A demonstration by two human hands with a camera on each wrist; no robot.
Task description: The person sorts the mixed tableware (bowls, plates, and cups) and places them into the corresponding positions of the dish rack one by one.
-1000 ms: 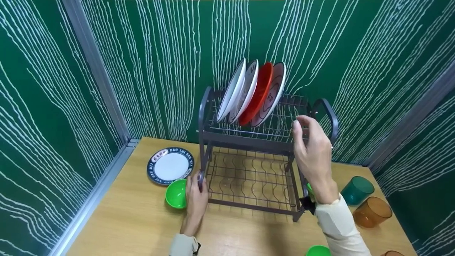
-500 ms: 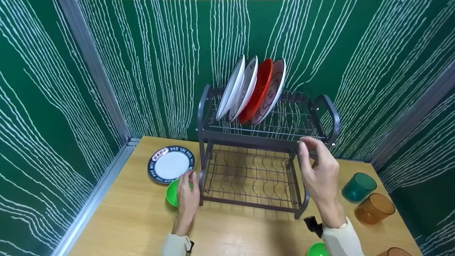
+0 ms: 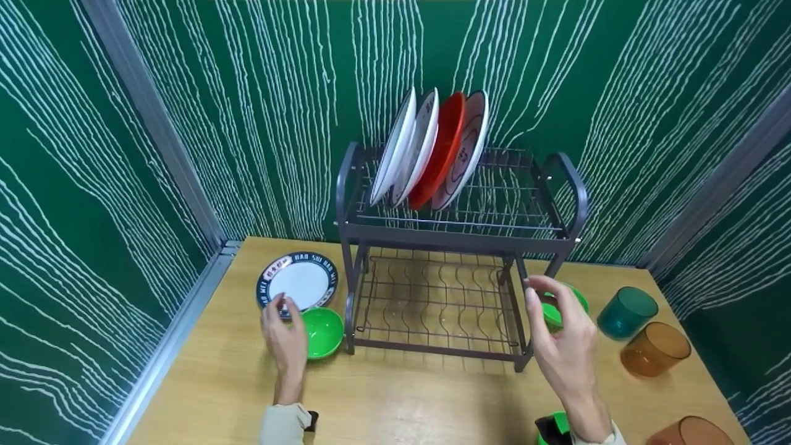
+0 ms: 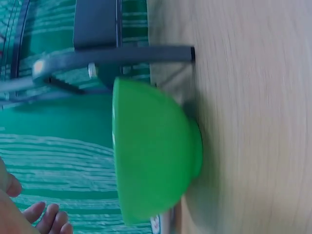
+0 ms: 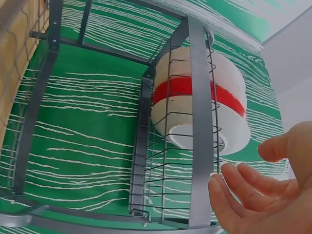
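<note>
My left hand [image 3: 285, 340] hovers at the left side of a green bowl [image 3: 324, 334], holding nothing, its fingers loosely bent. Its fingertips overlap the near edge of a white plate [image 3: 300, 284] with a dark lettered rim in the head view; I cannot tell if they touch it. The left wrist view shows the bowl [image 4: 151, 151] upright on the table, beside the rack leg. My right hand [image 3: 565, 346], holding nothing, is near the right side of the dark two-tier dish rack [image 3: 445, 238], thumb and fingers apart. Behind it another green bowl [image 3: 575, 300] is partly hidden.
White plates [image 3: 395, 148] and a red plate [image 3: 439, 154] stand tilted in the rack's upper tier. At the right are a teal cup [image 3: 627, 312], an amber cup [image 3: 655, 349] and another amber cup [image 3: 692, 432]. A green bowl [image 3: 561, 422] sits near the front, partly covered.
My left hand has let go of the rack's lower left side and moved left past the green bowl toward the plate. My right hand has come down from the upper tier.
</note>
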